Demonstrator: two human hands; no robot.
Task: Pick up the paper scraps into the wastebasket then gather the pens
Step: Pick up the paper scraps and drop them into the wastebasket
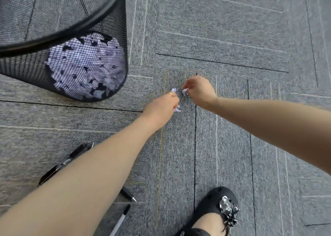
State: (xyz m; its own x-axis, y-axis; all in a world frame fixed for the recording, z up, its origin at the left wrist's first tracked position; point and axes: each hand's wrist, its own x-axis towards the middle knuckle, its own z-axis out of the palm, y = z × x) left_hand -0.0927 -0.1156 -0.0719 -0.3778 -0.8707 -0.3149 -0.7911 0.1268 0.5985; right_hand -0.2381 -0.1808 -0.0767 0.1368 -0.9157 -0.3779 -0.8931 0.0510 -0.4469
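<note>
Both hands reach down to the grey carpet in the middle of the view. My left hand [163, 106] grips white paper scraps [177, 108] that stick out at both ends of the fist. My right hand [198, 89] pinches another small white scrap [184, 92] just above the carpet, close to the left hand. A black mesh wastebasket [44, 38] stands at the upper left, with several white paper scraps on its bottom. Black pens [78, 151] lie on the carpet at the lower left, partly hidden under my left forearm, and a white pen [120, 221] lies near the bottom edge.
A foot in a black shoe [215, 210] with a silver ornament stands at the bottom centre-right. Grey carpet tiles [232, 38] with thin line patterns stretch to the right and far side.
</note>
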